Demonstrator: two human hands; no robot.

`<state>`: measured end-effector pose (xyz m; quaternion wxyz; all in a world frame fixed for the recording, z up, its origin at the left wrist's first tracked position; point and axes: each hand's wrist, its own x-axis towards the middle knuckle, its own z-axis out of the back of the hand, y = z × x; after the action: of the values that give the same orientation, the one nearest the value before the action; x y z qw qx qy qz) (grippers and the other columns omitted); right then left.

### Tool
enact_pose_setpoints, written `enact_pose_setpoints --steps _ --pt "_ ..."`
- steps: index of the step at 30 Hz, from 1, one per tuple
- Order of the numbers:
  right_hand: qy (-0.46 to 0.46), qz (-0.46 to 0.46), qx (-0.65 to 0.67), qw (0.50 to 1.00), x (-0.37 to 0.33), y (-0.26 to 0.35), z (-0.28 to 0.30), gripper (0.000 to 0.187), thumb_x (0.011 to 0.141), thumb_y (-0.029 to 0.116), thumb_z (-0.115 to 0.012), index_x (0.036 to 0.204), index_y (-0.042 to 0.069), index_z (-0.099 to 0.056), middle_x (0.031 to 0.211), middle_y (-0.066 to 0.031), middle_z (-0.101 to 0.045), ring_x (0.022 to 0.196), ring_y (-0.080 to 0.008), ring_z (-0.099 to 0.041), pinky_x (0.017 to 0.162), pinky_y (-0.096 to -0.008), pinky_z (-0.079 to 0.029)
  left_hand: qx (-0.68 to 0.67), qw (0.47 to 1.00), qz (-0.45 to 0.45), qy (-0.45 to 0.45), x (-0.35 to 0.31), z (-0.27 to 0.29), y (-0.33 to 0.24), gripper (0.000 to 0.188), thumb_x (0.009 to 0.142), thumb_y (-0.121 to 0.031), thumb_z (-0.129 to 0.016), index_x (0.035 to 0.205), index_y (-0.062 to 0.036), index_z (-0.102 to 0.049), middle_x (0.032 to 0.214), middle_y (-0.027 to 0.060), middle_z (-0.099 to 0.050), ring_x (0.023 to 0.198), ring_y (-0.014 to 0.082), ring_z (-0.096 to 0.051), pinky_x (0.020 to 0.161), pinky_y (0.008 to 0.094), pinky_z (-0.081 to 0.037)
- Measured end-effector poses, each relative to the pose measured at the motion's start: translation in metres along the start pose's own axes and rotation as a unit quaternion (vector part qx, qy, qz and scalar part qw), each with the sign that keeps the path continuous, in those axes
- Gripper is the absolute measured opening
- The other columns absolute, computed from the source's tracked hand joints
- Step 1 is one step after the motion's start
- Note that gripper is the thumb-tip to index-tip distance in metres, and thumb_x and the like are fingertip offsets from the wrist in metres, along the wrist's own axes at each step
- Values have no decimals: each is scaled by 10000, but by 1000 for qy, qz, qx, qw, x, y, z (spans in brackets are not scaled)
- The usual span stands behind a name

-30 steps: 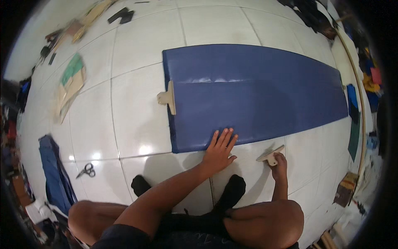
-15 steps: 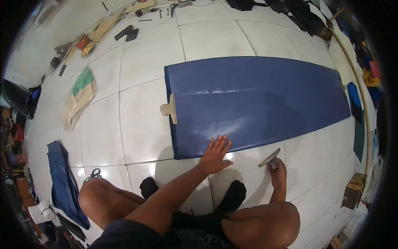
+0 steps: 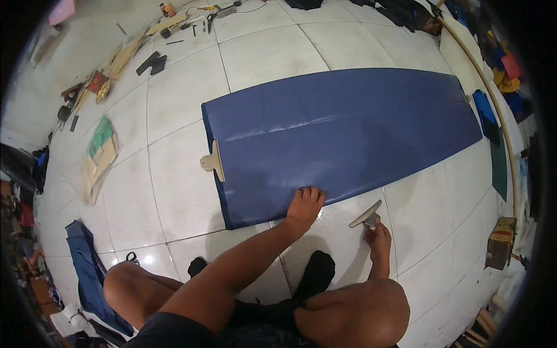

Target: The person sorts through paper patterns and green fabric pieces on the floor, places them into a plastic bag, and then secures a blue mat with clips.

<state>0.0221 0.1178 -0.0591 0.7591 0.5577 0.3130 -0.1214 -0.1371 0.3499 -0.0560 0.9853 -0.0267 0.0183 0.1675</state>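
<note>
A large dark blue sheet (image 3: 360, 133), layered and narrowing toward the right, lies flat on the tiled floor. At its left edge, a wide metal bulldog clip (image 3: 217, 161) is clamped on. My left hand (image 3: 306, 209) is at the near edge of the sheet, its fingers curled on the blue surface and its thumb hidden; it appears to pinch that edge. Just off the same edge, my right hand (image 3: 379, 239) holds a second bulldog clip (image 3: 365, 214) by its handles. This clip is apart from the sheet.
Folded dark blue material (image 3: 93, 278) lies at the lower left. A plastic bag with beige and green pieces (image 3: 100, 153) is on the left. Scissors (image 3: 210, 22) and other tools line the far edge. A small box (image 3: 499, 243) stands at the right beside a long pole (image 3: 490, 84).
My left hand has gone from lying flat with spread fingers to curled fingers at the sheet's edge. The view has shifted; my right hand still holds the clip.
</note>
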Motion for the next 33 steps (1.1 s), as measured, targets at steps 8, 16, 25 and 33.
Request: enact_pose_setpoints --steps 8,16,25,33 --pt "17 -26 -2 1000 4 -4 -2 697 818 477 -704 1164 -103 -534 901 -129 -600 751 -191 -609 668 -304 -542 5 998 8 70 -9 -19 -10 618 904 -89 -508 1455 -263 -290 1319 264 -415 1178 432 -493 879 458 -510" --pt "50 -38 47 997 1 6 12 579 859 383 -682 1121 -118 -557 967 -139 -615 831 -194 -613 765 -300 -526 51 986 -127 95 1 -12 -3 503 866 -91 -546 1332 -254 -447 1354 279 -379 1142 529 -490 785 528 -559" --pt "61 -20 88 994 8 -9 12 341 892 294 -675 981 -26 -597 841 -98 -634 737 -155 -613 725 -289 -531 70 977 -182 86 11 -10 14 238 846 -171 -593 1077 -184 -541 1322 223 -422 971 470 -610 581 478 -584" --pt "60 -14 121 991 21 -5 -17 387 881 307 -670 1024 -47 -607 870 -100 -646 750 -144 -614 682 -250 -492 60 968 -139 201 14 14 1 415 916 -109 -466 1296 -257 -391 1444 278 -276 1153 581 -459 790 509 -566"
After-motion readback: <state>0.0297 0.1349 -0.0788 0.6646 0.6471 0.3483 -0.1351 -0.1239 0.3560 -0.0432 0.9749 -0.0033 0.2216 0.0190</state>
